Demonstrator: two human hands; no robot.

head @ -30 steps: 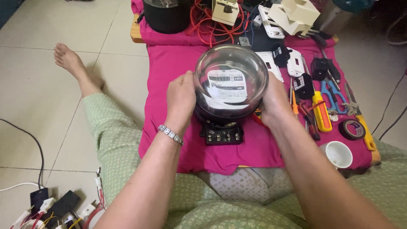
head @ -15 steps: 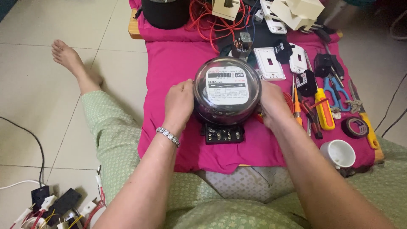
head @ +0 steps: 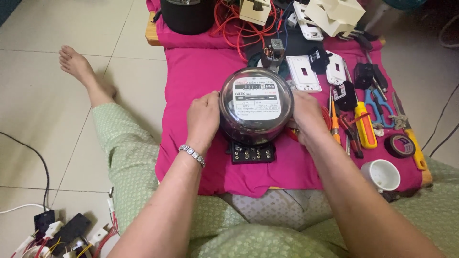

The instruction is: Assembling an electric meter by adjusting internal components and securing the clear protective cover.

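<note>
Here I have the round glass-domed electricity meter (head: 256, 105) clasped between both hands — my left hand (head: 203, 117) and right hand (head: 308, 114) curl their fingers against its sides. It sits over the pink cloth (head: 201, 81), its black terminal block (head: 253, 153) just below.

Both palms are hidden against the round glass-domed meter (head: 256, 105), whose sides the left hand (head: 203, 119) and right hand (head: 308, 114) cover; only part of the black terminal block (head: 252, 154) shows beneath its dome. The black pot (head: 187, 14) and cream switch boxes (head: 334, 12) are cut off by the top edge. The plugs and wires (head: 57, 236) run off the bottom-left corner.
</note>
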